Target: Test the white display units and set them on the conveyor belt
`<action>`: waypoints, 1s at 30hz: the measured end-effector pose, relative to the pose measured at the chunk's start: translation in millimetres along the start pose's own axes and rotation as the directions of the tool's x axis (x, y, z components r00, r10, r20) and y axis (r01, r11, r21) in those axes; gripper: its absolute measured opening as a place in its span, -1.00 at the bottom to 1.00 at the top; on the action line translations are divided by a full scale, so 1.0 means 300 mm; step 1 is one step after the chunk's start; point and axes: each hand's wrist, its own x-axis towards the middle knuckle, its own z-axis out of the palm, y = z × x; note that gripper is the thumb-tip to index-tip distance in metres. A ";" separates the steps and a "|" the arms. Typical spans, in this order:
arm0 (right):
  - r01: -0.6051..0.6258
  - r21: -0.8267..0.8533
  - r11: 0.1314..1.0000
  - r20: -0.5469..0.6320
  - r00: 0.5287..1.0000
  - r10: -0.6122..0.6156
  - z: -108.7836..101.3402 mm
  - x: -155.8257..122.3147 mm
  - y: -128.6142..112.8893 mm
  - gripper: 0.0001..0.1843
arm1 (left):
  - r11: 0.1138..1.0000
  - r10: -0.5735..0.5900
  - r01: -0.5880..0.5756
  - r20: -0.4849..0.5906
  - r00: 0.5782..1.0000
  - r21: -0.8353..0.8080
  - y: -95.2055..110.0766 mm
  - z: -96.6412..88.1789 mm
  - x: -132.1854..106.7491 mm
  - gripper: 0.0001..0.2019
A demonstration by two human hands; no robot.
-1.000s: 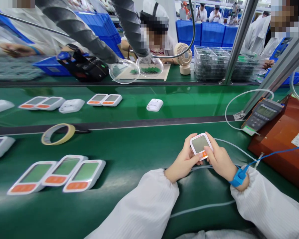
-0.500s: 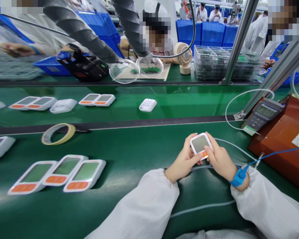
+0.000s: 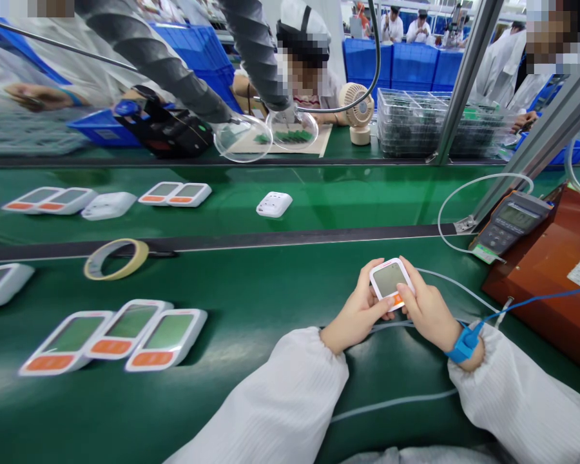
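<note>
Between both hands I hold a small white device with a grey screen (image 3: 389,278) and an orange strip below the screen. My left hand (image 3: 355,316) grips its left side, thumb at the lower edge. My right hand (image 3: 428,312), with a blue wrist strap (image 3: 464,343), closes on its right side, and its thumb lies at the orange strip. The device's back and some fingertips are hidden. To the left on the green bench lie three similar devices (image 3: 167,338), screens up and overlapping. Another device (image 3: 2,285) is cut off by the left edge.
A tape roll (image 3: 93,265) lies near the dark rail (image 3: 251,240). Beyond it, the green belt (image 3: 348,200) carries several devices, including a face-down one (image 3: 274,203). At right stand a handheld meter (image 3: 512,219) and a red-brown box (image 3: 536,277). Tubing (image 3: 391,404) crosses the bench. Co-workers sit opposite.
The devices on the far belt have shifted left. My hands keep the same hold on the device, and the view has moved slightly.
</note>
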 end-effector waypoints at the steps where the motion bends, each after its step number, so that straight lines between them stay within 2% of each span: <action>1: 0.003 0.001 1.000 0.000 1.000 -0.003 0.000 0.000 0.000 -0.40 | 1.000 0.000 0.000 -0.001 1.000 0.003 0.000 0.000 0.000 -0.21; 11: -0.002 -0.004 1.000 -0.002 1.000 0.002 0.001 0.002 0.003 -0.37 | 1.000 0.022 -0.022 0.004 1.000 0.022 -0.004 -0.003 -0.001 -0.26; 20: -0.054 0.087 0.995 0.059 0.997 0.049 -0.012 0.002 -0.002 -0.40 | 0.999 0.034 -0.034 -0.010 0.999 0.015 -0.004 0.000 -0.003 -0.24; 22: -0.032 0.059 0.998 0.023 0.999 0.030 -0.017 0.004 -0.004 -0.42 | 1.000 0.022 -0.022 -0.016 1.000 0.016 -0.005 0.001 -0.003 -0.18; 26: 0.052 0.004 0.999 -0.129 0.990 -0.052 -0.036 0.016 0.009 -0.48 | 0.998 0.000 0.001 -0.025 1.000 0.059 -0.009 0.005 -0.006 -0.02; 28: 0.038 -0.061 0.997 -0.211 0.976 -0.050 -0.056 0.028 0.025 -0.53 | 0.992 0.001 0.005 -0.047 0.999 0.126 -0.010 0.006 -0.007 -0.05; 30: -0.031 -0.162 0.986 -0.284 0.959 -0.016 -0.079 0.044 0.046 -0.56 | 0.974 0.009 0.000 -0.039 0.999 0.226 -0.011 0.007 -0.007 -0.20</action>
